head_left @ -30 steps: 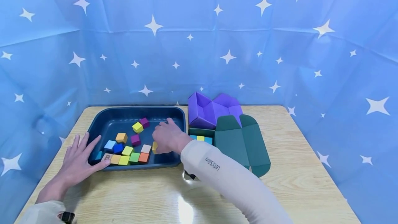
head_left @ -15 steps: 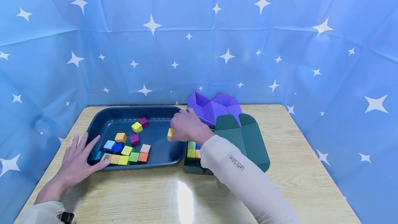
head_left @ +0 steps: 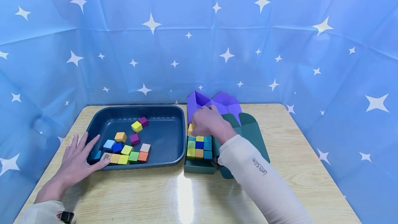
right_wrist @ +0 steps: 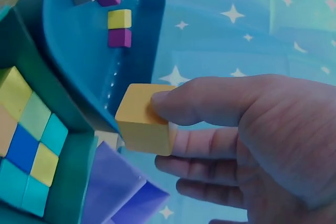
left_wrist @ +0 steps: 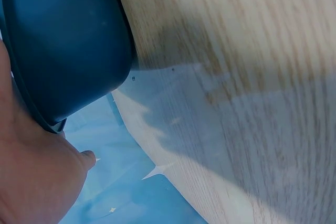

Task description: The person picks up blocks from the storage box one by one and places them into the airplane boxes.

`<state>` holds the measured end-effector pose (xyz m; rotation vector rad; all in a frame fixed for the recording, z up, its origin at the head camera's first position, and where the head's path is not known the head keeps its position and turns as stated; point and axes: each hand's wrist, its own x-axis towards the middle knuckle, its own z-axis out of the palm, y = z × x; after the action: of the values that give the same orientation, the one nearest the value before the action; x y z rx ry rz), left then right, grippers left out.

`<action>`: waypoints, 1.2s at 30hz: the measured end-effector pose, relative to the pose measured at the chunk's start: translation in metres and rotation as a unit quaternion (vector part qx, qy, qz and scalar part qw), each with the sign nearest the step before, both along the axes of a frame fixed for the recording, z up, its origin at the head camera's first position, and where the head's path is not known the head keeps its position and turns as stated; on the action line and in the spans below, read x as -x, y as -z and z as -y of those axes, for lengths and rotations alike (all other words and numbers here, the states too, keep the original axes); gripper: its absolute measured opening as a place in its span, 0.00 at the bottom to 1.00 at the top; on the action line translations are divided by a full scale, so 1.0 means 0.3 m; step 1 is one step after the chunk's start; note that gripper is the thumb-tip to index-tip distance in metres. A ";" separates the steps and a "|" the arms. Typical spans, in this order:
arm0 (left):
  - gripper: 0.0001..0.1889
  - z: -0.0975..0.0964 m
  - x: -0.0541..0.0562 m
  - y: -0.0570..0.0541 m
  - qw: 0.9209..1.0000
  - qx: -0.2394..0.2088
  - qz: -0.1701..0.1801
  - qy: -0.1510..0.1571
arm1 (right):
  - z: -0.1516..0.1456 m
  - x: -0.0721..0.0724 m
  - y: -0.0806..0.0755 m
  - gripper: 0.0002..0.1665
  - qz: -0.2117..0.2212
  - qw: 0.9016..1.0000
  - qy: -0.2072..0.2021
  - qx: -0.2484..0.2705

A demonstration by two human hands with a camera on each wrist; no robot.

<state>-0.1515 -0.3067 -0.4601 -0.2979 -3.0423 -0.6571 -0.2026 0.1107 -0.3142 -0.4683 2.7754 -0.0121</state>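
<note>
Pinched between thumb and fingers of my right hand (head_left: 207,121) is an orange-yellow cube (right_wrist: 144,119), held above the far end of the green box (head_left: 199,168). Rows of coloured cubes, among them a blue cube (right_wrist: 22,148), fill much of that box. My left hand (head_left: 76,160) lies with spread, straight fingers on the left rim of the dark blue tray (head_left: 164,148). Loose cubes sit in the tray, including a purple cube (head_left: 134,139), a white cube (head_left: 145,148) and a wooden cube with a letter B (head_left: 106,157).
Behind the green box stands an opened purple box (head_left: 196,108). The green box's lid (head_left: 258,137) lies folded out to the right, partly under my right forearm. A starry blue cloth (head_left: 199,44) surrounds the wooden table (head_left: 140,196).
My right hand has lifted the orange-yellow cube out of the tray and carried it rightward to above the green box. My left hand has stayed on the tray's rim.
</note>
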 end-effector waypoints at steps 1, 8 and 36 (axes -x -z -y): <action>0.53 0.000 -0.001 -0.001 1.000 0.000 0.000 0.000 | -0.004 -0.003 0.004 0.22 0.000 1.000 0.002 -0.009; 0.53 0.001 -0.004 0.000 1.000 -0.004 -0.001 0.001 | -0.012 -0.037 0.063 0.16 0.010 0.999 -0.010 -0.045; 0.52 0.007 -0.001 -0.001 1.000 -0.007 -0.007 0.008 | 0.024 -0.106 0.227 0.25 0.025 0.997 -0.062 -0.029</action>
<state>-0.1511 -0.3088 -0.4599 -0.3263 -3.0236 -0.6741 -0.1707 0.1034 -0.3822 -0.6160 2.6848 0.0837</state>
